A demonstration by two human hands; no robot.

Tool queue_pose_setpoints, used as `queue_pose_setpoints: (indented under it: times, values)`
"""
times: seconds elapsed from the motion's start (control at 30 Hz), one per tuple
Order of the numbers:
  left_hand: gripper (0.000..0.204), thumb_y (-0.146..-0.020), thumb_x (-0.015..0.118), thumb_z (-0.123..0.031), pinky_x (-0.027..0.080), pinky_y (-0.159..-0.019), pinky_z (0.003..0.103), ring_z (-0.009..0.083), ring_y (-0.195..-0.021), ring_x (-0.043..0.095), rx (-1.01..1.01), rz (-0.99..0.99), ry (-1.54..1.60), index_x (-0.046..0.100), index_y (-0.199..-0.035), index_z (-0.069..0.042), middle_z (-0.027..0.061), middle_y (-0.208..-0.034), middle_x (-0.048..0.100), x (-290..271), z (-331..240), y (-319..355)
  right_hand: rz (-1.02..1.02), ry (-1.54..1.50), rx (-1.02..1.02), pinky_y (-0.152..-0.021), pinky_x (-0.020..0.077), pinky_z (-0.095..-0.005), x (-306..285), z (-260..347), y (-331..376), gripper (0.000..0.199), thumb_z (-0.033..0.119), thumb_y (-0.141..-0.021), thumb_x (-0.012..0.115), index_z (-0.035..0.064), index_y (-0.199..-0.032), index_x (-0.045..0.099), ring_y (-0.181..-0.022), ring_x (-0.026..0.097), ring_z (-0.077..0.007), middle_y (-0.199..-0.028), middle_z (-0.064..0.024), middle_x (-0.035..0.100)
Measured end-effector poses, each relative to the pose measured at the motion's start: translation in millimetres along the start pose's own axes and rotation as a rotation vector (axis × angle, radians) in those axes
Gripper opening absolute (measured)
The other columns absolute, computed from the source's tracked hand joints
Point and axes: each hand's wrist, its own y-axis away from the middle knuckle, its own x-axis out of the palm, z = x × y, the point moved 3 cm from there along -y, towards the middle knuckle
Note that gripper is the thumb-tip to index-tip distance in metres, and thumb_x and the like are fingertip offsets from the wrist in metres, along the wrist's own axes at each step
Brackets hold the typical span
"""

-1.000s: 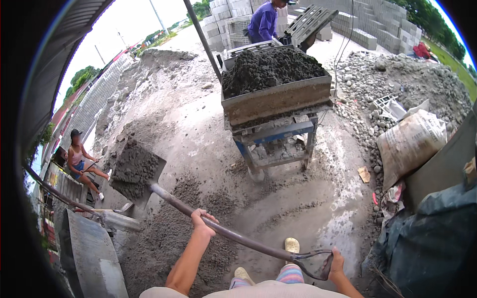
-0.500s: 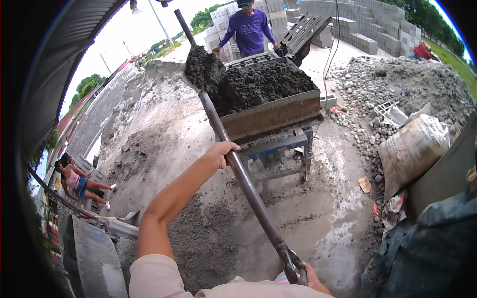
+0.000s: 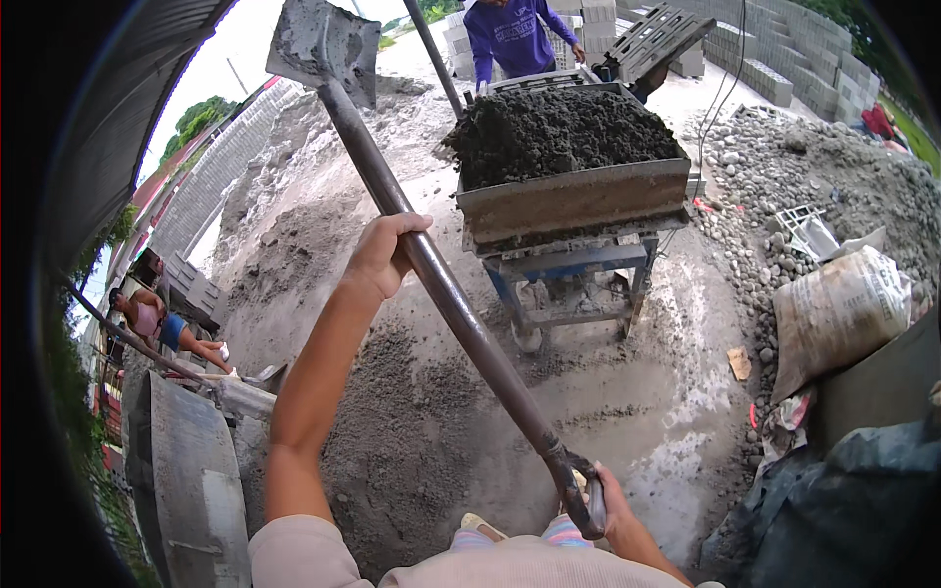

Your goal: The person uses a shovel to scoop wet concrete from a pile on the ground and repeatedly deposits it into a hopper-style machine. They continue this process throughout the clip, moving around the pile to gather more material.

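Note:
A long-handled shovel (image 3: 461, 318) slants across the view from lower right to upper left. My left hand (image 3: 387, 253) is closed round the middle of its shaft. Down at the grip end, my right hand (image 3: 615, 505) is wrapped on the handle, its fingers partly hidden. The shovel's blade (image 3: 323, 51) is raised at the upper left, with only grey residue on it. To the right of the shaft, a metal-sided tray (image 3: 578, 201) on a blue-legged stand bears a heap of dark, damp mix (image 3: 564, 135).
Behind the tray stands a person in a purple shirt (image 3: 515, 37), beside a slotted metal frame (image 3: 652, 44). Gravel (image 3: 750, 162) and a filled sack (image 3: 841, 312) lie right. Another person (image 3: 162, 318) sits far left. Loose dark mix (image 3: 392, 412) covers the ground below my left arm.
The shovel blade has swung left, away from the tray, and its load of mix is now off it. My left hand has moved left and up with the shaft.

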Motion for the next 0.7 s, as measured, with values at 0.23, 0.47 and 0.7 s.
queue_pose_setpoints:
  times: [0.23,0.47,0.7]
  values:
    - [0.014,-0.07,0.054,-0.019,0.046,-0.056,0.03,0.0149,-0.053,0.052,0.26,-0.228,0.417,0.048,-0.067,-0.007,0.0021,-0.057,0.049,-131,52,82,-0.242,0.268,-0.247,-0.039,0.0374,-0.0295,44,7,-2,0.044,0.055,-0.068,0.047,0.0124,-0.058,0.042,-0.042,0.044,-0.018,-0.048,-0.0042,0.043]
    - [0.015,-0.057,0.055,-0.014,0.039,-0.047,0.034,0.0171,-0.044,0.044,-0.46,-0.808,0.906,0.041,-0.053,-0.011,0.002,-0.049,0.043,-220,347,175,-0.648,0.506,-0.466,-0.035,0.0323,-0.0259,-63,-14,3,0.037,0.047,-0.07,0.049,0.0129,-0.06,0.039,-0.039,0.039,-0.0137,-0.046,-0.0015,0.038]
    - [0.018,-0.059,0.053,-0.018,0.037,-0.046,0.033,0.0188,-0.043,0.043,-1.012,-0.697,1.273,0.04,-0.05,-0.011,0.0035,-0.046,0.041,-120,546,280,-1.214,0.909,-0.698,-0.032,0.0267,-0.0231,-53,-45,121,0.035,0.045,-0.073,0.045,0.0125,-0.059,0.042,-0.033,0.032,-0.0097,-0.043,0.0007,0.035]
